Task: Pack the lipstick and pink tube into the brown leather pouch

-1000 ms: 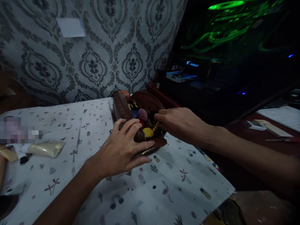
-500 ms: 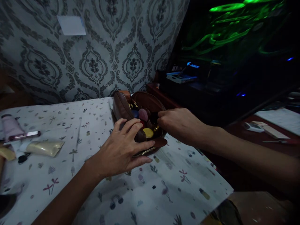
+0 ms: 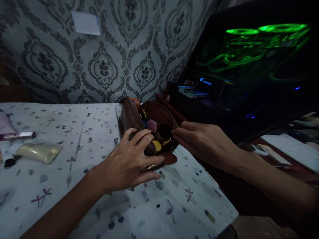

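A brown leather pouch [image 3: 130, 117] lies unzipped on the patterned white tablecloth [image 3: 74, 139], showing a pink round lid [image 3: 152, 125], a yellow round lid [image 3: 157, 145] and other small dark items. My left hand [image 3: 127, 161] rests with spread fingers over the pouch's near side, pressing it down. My right hand [image 3: 201, 141] is at the pouch's right rim, fingers together and touching the edge; I cannot see anything held in them.
A gold tube [image 3: 37, 152], a pink tube [image 3: 6, 125], a slim pink stick [image 3: 17, 135] and a small black item [image 3: 10, 162] lie at the left. A dark desk with a green-lit computer case [image 3: 251, 56] stands right. Patterned wallpaper [image 3: 104, 49] is behind.
My right hand has drawn back from inside the pouch to its right rim. The view has shifted slightly right; my left hand stays on the pouch.
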The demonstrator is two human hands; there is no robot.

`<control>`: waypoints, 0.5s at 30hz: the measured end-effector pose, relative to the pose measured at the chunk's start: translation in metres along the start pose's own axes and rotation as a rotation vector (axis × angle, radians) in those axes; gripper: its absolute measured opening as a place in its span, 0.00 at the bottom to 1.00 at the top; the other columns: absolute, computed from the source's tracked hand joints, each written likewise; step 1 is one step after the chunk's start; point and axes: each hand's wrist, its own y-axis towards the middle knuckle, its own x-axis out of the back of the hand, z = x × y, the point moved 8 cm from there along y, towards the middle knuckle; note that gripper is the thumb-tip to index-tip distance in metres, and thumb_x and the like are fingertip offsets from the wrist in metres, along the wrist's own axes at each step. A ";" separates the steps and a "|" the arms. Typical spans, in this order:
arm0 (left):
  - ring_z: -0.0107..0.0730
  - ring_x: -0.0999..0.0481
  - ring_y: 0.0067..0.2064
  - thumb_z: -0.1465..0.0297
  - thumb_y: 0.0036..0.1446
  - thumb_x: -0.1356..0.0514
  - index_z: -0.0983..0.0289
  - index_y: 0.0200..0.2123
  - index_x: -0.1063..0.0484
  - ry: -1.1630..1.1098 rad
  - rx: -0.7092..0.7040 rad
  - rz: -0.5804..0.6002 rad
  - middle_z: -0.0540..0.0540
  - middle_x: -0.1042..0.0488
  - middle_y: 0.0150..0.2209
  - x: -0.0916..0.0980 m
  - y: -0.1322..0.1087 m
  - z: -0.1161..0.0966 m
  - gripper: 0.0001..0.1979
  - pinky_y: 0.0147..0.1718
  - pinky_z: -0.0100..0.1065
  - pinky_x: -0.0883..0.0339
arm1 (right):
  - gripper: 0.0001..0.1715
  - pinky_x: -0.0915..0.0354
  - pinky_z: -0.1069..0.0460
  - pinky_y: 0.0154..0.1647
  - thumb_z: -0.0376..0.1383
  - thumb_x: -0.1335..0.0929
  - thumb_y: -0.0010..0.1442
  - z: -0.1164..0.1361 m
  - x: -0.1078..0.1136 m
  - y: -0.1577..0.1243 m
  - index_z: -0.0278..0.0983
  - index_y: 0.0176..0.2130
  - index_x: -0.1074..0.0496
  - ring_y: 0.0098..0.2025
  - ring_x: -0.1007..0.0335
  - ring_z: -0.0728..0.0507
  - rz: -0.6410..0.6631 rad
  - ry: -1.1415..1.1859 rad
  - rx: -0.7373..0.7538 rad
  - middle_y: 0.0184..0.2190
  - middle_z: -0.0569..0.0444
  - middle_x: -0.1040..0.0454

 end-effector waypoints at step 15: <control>0.59 0.41 0.66 0.56 0.67 0.45 0.53 0.57 0.28 0.012 -0.005 0.030 0.66 0.34 0.59 -0.003 -0.001 0.000 0.18 0.58 0.64 0.46 | 0.09 0.60 0.50 0.23 0.26 0.32 0.59 0.029 -0.022 0.023 0.33 0.41 0.26 0.32 0.25 0.43 0.415 -0.161 -0.029 0.35 0.46 0.23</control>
